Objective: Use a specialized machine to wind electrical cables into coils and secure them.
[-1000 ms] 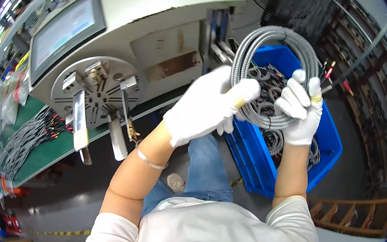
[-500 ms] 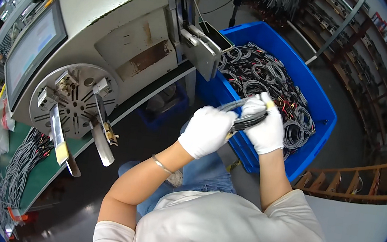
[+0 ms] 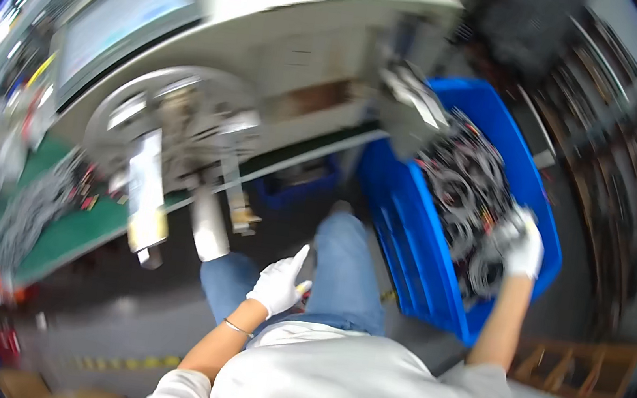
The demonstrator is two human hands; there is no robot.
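Observation:
My left hand [image 3: 278, 285], in a white glove, hovers over my lap with forefinger and thumb stretched apart and nothing in it. At the right, my gloved right hand [image 3: 527, 250] reaches over a blue bin [image 3: 403, 245]. Its fingers are closed on a coiled grey cable [image 3: 506, 236], smeared by motion. Below that hand, inside the bin, lie many cable coils [image 3: 458, 196] in grey and black with small red and yellow ends.
A pale machine carries a round slotted disc [image 3: 185, 123] with metal arms jutting toward me. A screen [image 3: 130, 13] stands at its left. Loose cables [image 3: 39, 204] lie on a green bench. Racks [image 3: 616, 172] line the right side, and a wooden divided tray [image 3: 576, 370] sits below.
My hands have moved apart. The left let go of the cable coil and dropped toward my lap; the right carried it rightward over the bin. The whole view has shifted.

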